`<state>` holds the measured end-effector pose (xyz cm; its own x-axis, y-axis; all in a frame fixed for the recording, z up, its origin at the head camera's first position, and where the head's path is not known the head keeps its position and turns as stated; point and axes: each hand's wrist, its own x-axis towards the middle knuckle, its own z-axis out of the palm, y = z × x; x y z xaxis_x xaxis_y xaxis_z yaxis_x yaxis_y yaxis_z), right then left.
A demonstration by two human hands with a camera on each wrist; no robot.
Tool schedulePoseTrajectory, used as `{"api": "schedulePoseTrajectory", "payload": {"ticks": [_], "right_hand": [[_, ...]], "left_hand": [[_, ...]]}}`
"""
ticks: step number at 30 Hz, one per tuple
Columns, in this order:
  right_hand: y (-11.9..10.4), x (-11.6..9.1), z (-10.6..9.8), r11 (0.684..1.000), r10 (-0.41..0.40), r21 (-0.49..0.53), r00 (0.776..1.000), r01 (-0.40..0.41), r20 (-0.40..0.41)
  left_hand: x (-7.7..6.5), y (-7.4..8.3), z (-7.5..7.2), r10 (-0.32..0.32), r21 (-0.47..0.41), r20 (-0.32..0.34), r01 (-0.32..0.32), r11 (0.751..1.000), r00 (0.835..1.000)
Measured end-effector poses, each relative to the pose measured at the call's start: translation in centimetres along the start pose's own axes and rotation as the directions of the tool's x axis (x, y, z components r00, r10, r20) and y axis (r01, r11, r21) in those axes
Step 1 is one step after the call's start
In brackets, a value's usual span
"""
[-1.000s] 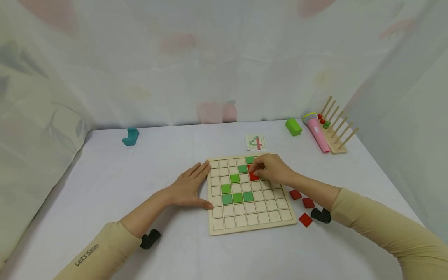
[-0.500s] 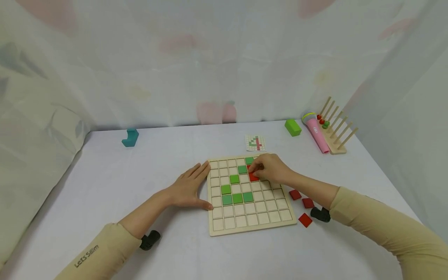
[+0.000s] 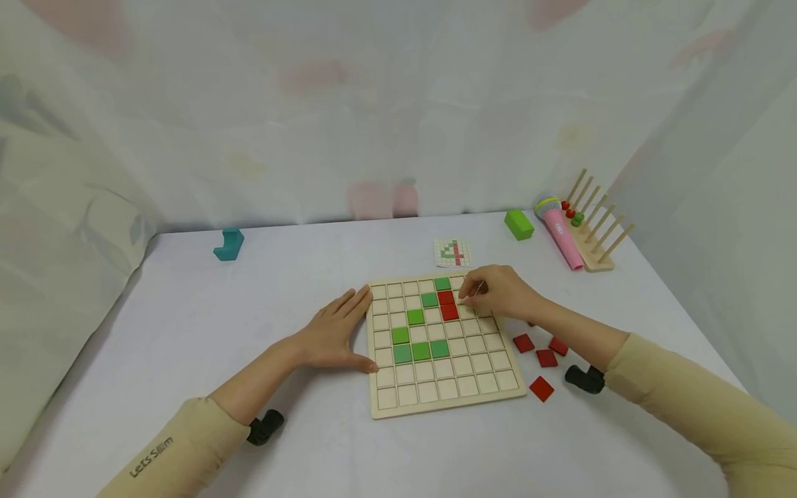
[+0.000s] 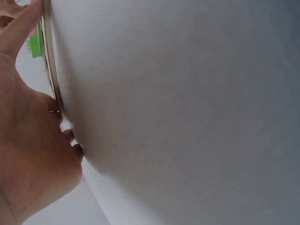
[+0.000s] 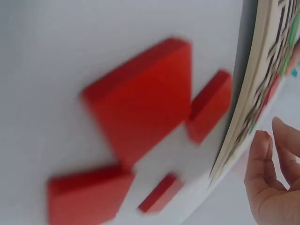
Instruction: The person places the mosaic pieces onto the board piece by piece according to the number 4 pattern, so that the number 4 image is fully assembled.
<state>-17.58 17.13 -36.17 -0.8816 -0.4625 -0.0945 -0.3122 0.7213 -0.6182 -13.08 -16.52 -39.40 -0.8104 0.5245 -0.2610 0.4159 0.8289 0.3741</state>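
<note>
White cloth table [image 3: 336, 443], pale patterned curtain [image 3: 398, 124] behind. Nearest: loose reds [image 3: 546, 358], flat on the cloth right of the board, apart from it; one mostly hidden by the right arm [image 3: 579, 333], so count unsure. Left hand [image 3: 336, 339] spread wide, thumb and fingertips at the board's left edge; good brace, should stop sliding. Board [image 3: 448, 410] lies flat, gridded. Greens [image 3: 420, 351] make a diagonal plus a short row; two set reds [image 3: 449, 312] sit in cells straight below the top green. Right hand [image 3: 501, 290] is over the board's upper right, thumb and finger bent with a narrow gap, no tile visible between them. To seat tiles well, I'd pinch by opposite edges, square to the cell, lower level, then press with a fingertip; a tilted one would probably catch on the grid ridges. Check the column against the card [image 3: 452, 253] just beyond the board: red runs down one column there. Farther: teal block [image 3: 229, 244] left, green block [image 3: 519, 225] right, then mic [image 3: 563, 238] beside peg rack [image 3: 598, 259].
</note>
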Motion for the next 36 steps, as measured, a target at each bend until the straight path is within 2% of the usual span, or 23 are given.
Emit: {"api": "schedulePoseTrajectory", "payload": {"ticks": [9, 13, 18, 25, 36], "right_hand": [[3.0, -1.4, -3.3, 0.999, 0.039, -0.032, 0.999, -0.039, 0.001], [4.7, -1.8, -4.3, 0.999, 0.037, -0.041, 0.998, -0.035, 0.043], [6.4, -2.2, -5.3, 1.0, 0.03, 0.0, 0.991, -0.031, 0.131], [7.2, -2.6, -5.8, 0.998, 0.05, 0.029, 0.976, -0.058, 0.214], [7.4, -2.5, -5.9, 0.992, 0.076, 0.066, 0.934, -0.105, 0.35]], "left_hand": [[0.0, -0.1, 0.0, 0.008, 0.011, -0.007, -0.008, 1.0, 1.0], [0.0, -0.2, 0.0, 0.008, 0.009, -0.009, -0.008, 1.0, 1.0], [0.0, -0.2, -0.1, 0.005, 0.008, -0.007, -0.005, 1.0, 1.0], [0.0, -0.3, -0.1, 0.005, 0.014, -0.008, -0.005, 1.0, 1.0], [0.0, -0.4, 0.0, 0.008, 0.013, -0.008, -0.008, 1.0, 1.0]]}}
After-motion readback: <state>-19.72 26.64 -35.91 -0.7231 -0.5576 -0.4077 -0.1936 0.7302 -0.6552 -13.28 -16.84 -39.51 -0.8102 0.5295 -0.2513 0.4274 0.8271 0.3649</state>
